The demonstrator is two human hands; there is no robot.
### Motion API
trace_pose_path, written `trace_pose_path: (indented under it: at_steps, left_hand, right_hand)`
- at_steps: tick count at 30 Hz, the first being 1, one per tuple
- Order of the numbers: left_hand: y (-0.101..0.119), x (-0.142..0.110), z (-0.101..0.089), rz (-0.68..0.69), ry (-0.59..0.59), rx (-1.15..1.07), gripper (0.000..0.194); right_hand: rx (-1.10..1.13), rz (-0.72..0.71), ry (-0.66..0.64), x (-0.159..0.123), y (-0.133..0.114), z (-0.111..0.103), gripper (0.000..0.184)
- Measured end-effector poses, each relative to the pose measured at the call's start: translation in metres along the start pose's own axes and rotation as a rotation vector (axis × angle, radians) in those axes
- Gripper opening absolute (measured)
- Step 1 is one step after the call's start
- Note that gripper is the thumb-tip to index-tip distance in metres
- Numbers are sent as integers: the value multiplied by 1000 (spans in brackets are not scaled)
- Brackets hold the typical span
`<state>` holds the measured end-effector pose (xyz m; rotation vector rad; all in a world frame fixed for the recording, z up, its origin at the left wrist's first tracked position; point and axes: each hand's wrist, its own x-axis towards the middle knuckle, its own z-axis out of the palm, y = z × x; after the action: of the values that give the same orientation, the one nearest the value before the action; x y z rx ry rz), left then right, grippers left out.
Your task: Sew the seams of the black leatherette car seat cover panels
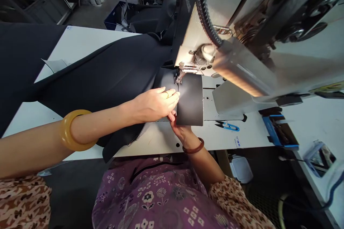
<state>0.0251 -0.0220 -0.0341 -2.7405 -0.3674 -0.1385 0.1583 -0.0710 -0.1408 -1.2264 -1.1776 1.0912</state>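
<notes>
Head view, looking down past a purple floral top [150,195] and brown patterned sleeves [233,200]. Left hand [154,104] reaching in from the left, a thick amber-yellow bangle [72,129] around the wrist. Left fingers [169,96] straight, close together and lying flat on black fabric [113,75], with a ring on one finger and no pinch. Right hand [181,132] rising from below, a polished brown bangle [192,146] around the wrist. Right fingers [172,117] curled against the cloth just below the left fingertips, partly hidden, any grip impossible to tell.

Black fabric under both sets of fingers, with a curved panel just ahead of the fingertips passing beneath the presser foot [178,77] of an industrial sewing machine [193,32]. More of the cloth spreading well left of the fingers across a white tabletop [80,43]. To the right of the fingers, on the tabletop, blue-handled thread snips [227,126], with small blue printing [238,141] just below them, too small to read. Farther right, a blue tray [279,130]. Well ahead of the fingers, past the tabletop, a blue crate [115,16]. Lettering on the dark panel [187,1] of the machine also unreadable.
</notes>
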Motion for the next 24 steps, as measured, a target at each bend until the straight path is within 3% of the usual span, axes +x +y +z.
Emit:
trace_pose_path:
  at_steps: [4, 9, 14, 18, 24]
  left_hand:
    - [-10, -7, 11, 47, 168, 54, 32]
    - [-26, -13, 28, 35, 292, -23, 32]
    - [-38, -15, 41, -25, 353, -169, 38]
    - [-47, -12, 47, -45, 443, -307, 43]
    - [-61, -6, 52, -99, 449, -399, 38]
  right_hand:
    - [269, 12, 10, 4, -22, 16, 33]
    - [670, 143, 36, 6, -33, 18, 23]
    - [706, 190, 57, 7, -35, 15, 20]
    - [719, 215, 37, 7, -34, 15, 4]
    - [726, 245, 48, 5, -25, 17, 15]
